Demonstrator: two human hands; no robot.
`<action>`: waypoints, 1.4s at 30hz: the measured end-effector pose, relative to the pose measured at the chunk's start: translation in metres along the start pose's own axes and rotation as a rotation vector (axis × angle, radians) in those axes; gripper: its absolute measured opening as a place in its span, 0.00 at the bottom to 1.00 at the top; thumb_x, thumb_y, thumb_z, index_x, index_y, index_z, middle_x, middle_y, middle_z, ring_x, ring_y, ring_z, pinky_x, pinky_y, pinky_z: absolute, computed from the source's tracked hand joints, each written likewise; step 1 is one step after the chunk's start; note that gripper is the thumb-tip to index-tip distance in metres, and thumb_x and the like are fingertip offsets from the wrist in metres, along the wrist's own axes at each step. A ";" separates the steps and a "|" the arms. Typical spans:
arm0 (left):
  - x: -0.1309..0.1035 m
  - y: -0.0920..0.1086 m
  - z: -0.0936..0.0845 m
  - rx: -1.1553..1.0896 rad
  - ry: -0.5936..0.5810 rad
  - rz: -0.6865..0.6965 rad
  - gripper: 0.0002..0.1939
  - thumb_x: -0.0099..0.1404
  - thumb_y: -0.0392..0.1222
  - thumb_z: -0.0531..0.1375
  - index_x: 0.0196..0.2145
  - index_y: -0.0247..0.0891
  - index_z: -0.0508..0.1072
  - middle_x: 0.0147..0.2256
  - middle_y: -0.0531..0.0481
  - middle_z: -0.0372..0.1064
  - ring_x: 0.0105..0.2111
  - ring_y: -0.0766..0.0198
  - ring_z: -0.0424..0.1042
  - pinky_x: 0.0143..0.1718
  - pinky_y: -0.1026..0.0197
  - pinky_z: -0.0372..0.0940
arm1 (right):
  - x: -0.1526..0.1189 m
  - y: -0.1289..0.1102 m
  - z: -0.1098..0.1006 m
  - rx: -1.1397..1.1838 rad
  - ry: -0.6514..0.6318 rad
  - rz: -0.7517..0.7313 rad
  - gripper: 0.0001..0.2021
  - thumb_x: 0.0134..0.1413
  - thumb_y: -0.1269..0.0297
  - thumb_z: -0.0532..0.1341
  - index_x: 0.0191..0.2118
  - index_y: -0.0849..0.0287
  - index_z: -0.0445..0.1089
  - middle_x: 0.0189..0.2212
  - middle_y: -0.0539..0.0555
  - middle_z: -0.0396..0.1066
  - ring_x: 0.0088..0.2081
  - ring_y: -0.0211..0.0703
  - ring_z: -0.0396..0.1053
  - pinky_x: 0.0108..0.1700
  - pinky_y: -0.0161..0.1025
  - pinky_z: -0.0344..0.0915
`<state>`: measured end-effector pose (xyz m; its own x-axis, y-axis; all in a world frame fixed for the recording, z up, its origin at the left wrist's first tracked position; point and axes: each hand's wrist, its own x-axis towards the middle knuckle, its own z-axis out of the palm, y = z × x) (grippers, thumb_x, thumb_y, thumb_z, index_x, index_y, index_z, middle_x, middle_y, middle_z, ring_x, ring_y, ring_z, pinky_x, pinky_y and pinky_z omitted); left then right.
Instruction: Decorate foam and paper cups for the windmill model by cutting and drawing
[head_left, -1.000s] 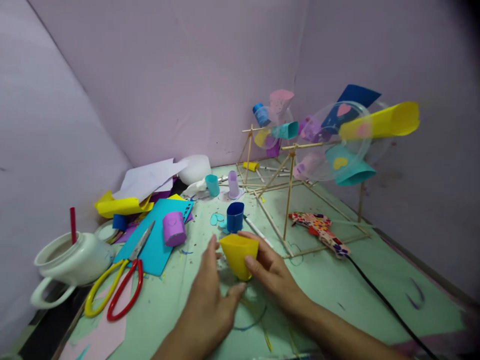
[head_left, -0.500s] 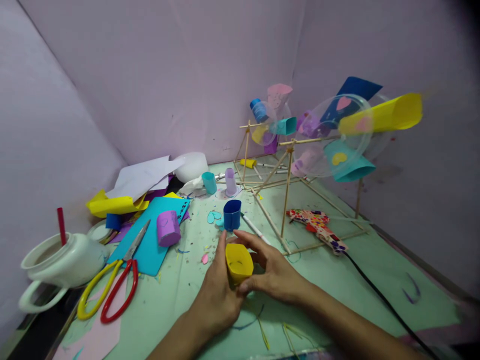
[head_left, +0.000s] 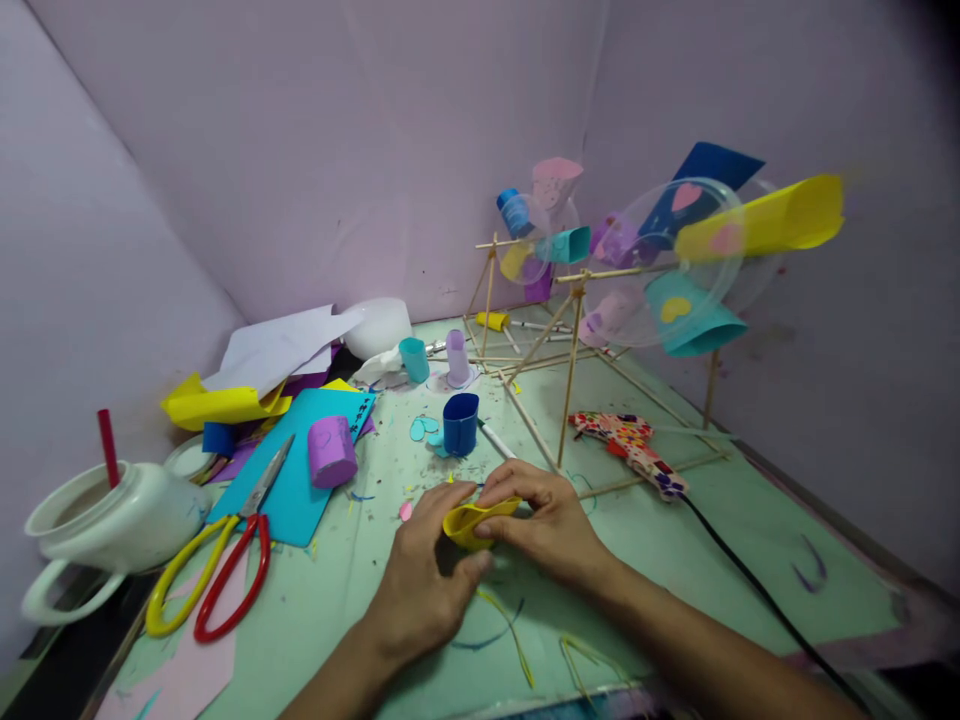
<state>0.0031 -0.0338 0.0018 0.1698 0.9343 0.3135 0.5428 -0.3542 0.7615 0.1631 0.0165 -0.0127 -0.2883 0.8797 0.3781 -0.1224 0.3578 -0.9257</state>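
Both hands are at a yellow paper cup (head_left: 466, 523) low over the middle of the table. Its mouth is squeezed into a narrow, wavy oval. My right hand (head_left: 551, 520) pinches its right side, thumb inside the rim and fingers behind. My left hand (head_left: 427, 560) curls round the left side, with the fingers at the back and the thumb just below; whether that thumb touches the paper is unclear. Beyond the hands stands a dark blue paper cup (head_left: 460, 425). A purple paper cup (head_left: 331, 453) sits to the left on a teal sheet (head_left: 300, 510).
Scissors (head_left: 247, 530) lie at left beside a white pot (head_left: 127, 520). Stick frames at right carry clear discs with coloured paper cups (head_left: 772, 220). A patterned glue gun (head_left: 634, 450) trails a black cord. Teal (head_left: 413, 360) and lilac (head_left: 457, 360) tubes stand farther back.
The yellow cup's round mouth has been pressed narrow. My right thumb has moved onto its rim, and my left thumb has come away from the side. The view has shifted slightly.
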 end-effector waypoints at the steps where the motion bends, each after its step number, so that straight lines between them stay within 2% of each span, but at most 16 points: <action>1: 0.001 0.000 -0.002 -0.003 -0.006 0.008 0.19 0.58 0.41 0.60 0.48 0.35 0.70 0.47 0.41 0.72 0.49 0.53 0.69 0.51 0.48 0.63 | 0.000 0.000 0.000 -0.018 0.004 -0.005 0.09 0.36 0.73 0.71 0.27 0.53 0.78 0.28 0.49 0.71 0.32 0.39 0.70 0.38 0.38 0.67; 4: 0.004 0.002 -0.009 -0.045 -0.024 -0.044 0.13 0.61 0.40 0.58 0.43 0.37 0.73 0.42 0.45 0.74 0.43 0.56 0.72 0.46 0.54 0.66 | 0.000 -0.002 -0.002 -0.055 -0.029 -0.002 0.12 0.35 0.70 0.72 0.32 0.55 0.77 0.31 0.51 0.72 0.35 0.42 0.71 0.41 0.40 0.67; 8: 0.006 0.003 -0.018 -0.016 -0.049 -0.177 0.13 0.57 0.41 0.62 0.41 0.38 0.73 0.40 0.46 0.74 0.39 0.57 0.72 0.40 0.57 0.66 | -0.002 -0.007 -0.008 -0.096 -0.058 -0.027 0.32 0.35 0.65 0.73 0.51 0.53 0.68 0.47 0.56 0.68 0.45 0.47 0.69 0.48 0.45 0.66; 9: 0.007 0.003 -0.020 -0.005 -0.083 -0.209 0.14 0.56 0.40 0.62 0.42 0.38 0.73 0.40 0.46 0.74 0.38 0.57 0.72 0.40 0.57 0.65 | -0.003 -0.008 -0.010 -0.128 -0.037 -0.063 0.33 0.36 0.64 0.73 0.53 0.53 0.66 0.49 0.57 0.66 0.46 0.48 0.68 0.49 0.46 0.65; 12: 0.008 -0.001 -0.023 -0.039 -0.217 -0.278 0.16 0.56 0.39 0.62 0.44 0.39 0.71 0.40 0.48 0.74 0.38 0.58 0.71 0.40 0.57 0.65 | -0.004 -0.015 -0.015 -0.267 -0.008 -0.241 0.22 0.42 0.63 0.70 0.46 0.54 0.70 0.43 0.56 0.70 0.44 0.47 0.67 0.47 0.45 0.64; 16: 0.009 0.000 -0.025 -0.115 -0.295 -0.276 0.22 0.54 0.36 0.62 0.48 0.41 0.68 0.42 0.49 0.72 0.40 0.58 0.71 0.41 0.57 0.65 | 0.003 -0.032 -0.016 -0.476 -0.152 -0.467 0.11 0.45 0.63 0.69 0.37 0.57 0.73 0.36 0.56 0.74 0.38 0.46 0.66 0.43 0.46 0.63; 20: 0.012 0.005 -0.028 -0.229 -0.343 -0.221 0.27 0.54 0.36 0.63 0.51 0.42 0.65 0.47 0.48 0.70 0.44 0.57 0.69 0.46 0.56 0.63 | 0.014 -0.043 -0.011 -0.694 -0.358 -0.507 0.06 0.46 0.65 0.67 0.33 0.57 0.75 0.42 0.56 0.74 0.40 0.49 0.63 0.42 0.47 0.63; 23: 0.012 0.003 -0.026 -0.229 -0.316 -0.219 0.19 0.55 0.38 0.62 0.46 0.39 0.68 0.40 0.49 0.72 0.38 0.59 0.70 0.41 0.58 0.64 | 0.018 -0.041 -0.006 -0.711 -0.489 -0.520 0.02 0.48 0.70 0.65 0.30 0.57 0.74 0.33 0.52 0.77 0.38 0.47 0.64 0.41 0.46 0.63; 26: 0.010 -0.001 -0.021 -0.213 -0.273 -0.230 0.13 0.54 0.39 0.63 0.39 0.36 0.70 0.33 0.51 0.71 0.32 0.62 0.68 0.35 0.61 0.64 | 0.017 -0.039 -0.006 -0.652 -0.515 -0.498 0.03 0.49 0.72 0.65 0.29 0.57 0.73 0.26 0.50 0.76 0.37 0.46 0.65 0.42 0.46 0.64; 28: 0.010 -0.003 -0.021 -0.236 -0.264 -0.241 0.13 0.53 0.37 0.63 0.38 0.36 0.70 0.33 0.51 0.71 0.31 0.63 0.68 0.33 0.61 0.63 | 0.020 -0.042 -0.010 -0.598 -0.478 -0.494 0.05 0.48 0.68 0.66 0.34 0.56 0.74 0.33 0.51 0.77 0.41 0.48 0.67 0.45 0.48 0.64; 31: 0.012 -0.005 -0.030 -0.217 -0.223 -0.253 0.16 0.51 0.35 0.62 0.40 0.37 0.70 0.33 0.51 0.72 0.31 0.63 0.70 0.33 0.61 0.64 | 0.036 -0.043 -0.017 -0.525 -0.207 -0.357 0.18 0.46 0.62 0.67 0.46 0.54 0.70 0.47 0.56 0.72 0.48 0.50 0.67 0.51 0.51 0.64; 33: 0.014 -0.007 -0.040 -0.168 -0.148 -0.274 0.17 0.51 0.35 0.62 0.41 0.37 0.70 0.34 0.51 0.73 0.32 0.62 0.70 0.34 0.60 0.64 | 0.054 -0.036 -0.016 -0.523 0.014 -0.134 0.26 0.45 0.61 0.67 0.52 0.55 0.65 0.50 0.59 0.69 0.48 0.51 0.68 0.48 0.51 0.66; 34: 0.015 -0.009 -0.045 -0.139 -0.104 -0.290 0.18 0.50 0.36 0.62 0.41 0.37 0.70 0.34 0.50 0.73 0.32 0.61 0.70 0.34 0.59 0.64 | 0.063 -0.030 -0.014 -0.539 0.051 -0.034 0.31 0.42 0.60 0.68 0.54 0.57 0.62 0.51 0.61 0.68 0.48 0.53 0.68 0.46 0.51 0.68; 36: 0.018 -0.013 -0.055 -0.081 -0.031 -0.331 0.18 0.49 0.39 0.63 0.41 0.37 0.69 0.35 0.50 0.73 0.33 0.59 0.70 0.34 0.57 0.65 | 0.080 -0.014 -0.005 -0.624 0.016 0.088 0.41 0.36 0.58 0.70 0.58 0.60 0.57 0.53 0.65 0.65 0.51 0.57 0.66 0.48 0.53 0.67; 38: 0.019 -0.018 -0.060 -0.031 0.010 -0.366 0.19 0.49 0.40 0.63 0.40 0.37 0.69 0.34 0.50 0.73 0.33 0.59 0.70 0.35 0.57 0.64 | 0.090 -0.002 0.007 -0.749 -0.023 0.128 0.42 0.36 0.57 0.70 0.59 0.63 0.56 0.53 0.66 0.64 0.53 0.59 0.64 0.51 0.53 0.64; 42: 0.017 -0.018 -0.064 -0.043 0.004 -0.400 0.19 0.48 0.41 0.63 0.40 0.37 0.69 0.34 0.50 0.72 0.33 0.58 0.70 0.35 0.56 0.64 | 0.080 -0.011 0.016 -0.813 -0.019 0.167 0.41 0.43 0.62 0.66 0.62 0.67 0.50 0.50 0.68 0.67 0.49 0.61 0.68 0.49 0.53 0.64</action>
<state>-0.0563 -0.0143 0.0295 -0.0509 0.9987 -0.0104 0.5306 0.0358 0.8468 0.1261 0.0775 0.0281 -0.2587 0.9384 0.2289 0.6460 0.3443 -0.6813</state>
